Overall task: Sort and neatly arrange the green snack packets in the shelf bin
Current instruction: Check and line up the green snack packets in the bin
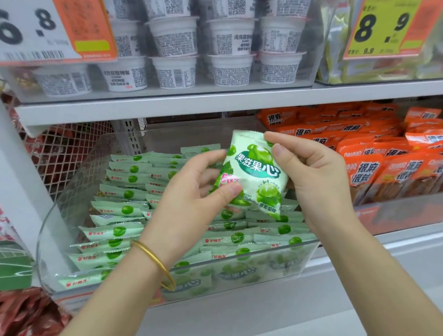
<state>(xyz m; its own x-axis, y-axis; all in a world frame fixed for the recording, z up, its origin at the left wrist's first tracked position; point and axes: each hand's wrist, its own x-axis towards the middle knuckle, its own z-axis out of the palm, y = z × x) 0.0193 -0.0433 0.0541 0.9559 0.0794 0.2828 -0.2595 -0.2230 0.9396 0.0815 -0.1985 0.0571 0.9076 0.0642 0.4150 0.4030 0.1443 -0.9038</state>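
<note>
A green snack packet [256,169] is held upright above the clear bin [297,261], pinched at its lower edge by the left hand [193,199] and at its top corner by the right hand [315,172]; rows of packets [120,211] are stacked below.

Print on the packets and price signs.
The raised green packet [256,169] reads "果滋果心" and "青葡萄味". Orange packets [364,172] at right read "很麻". The upper-left price sign [17,28] shows "6.8", and the upper-right yellow sign [376,29] shows "8.9" and "9.9".
</note>
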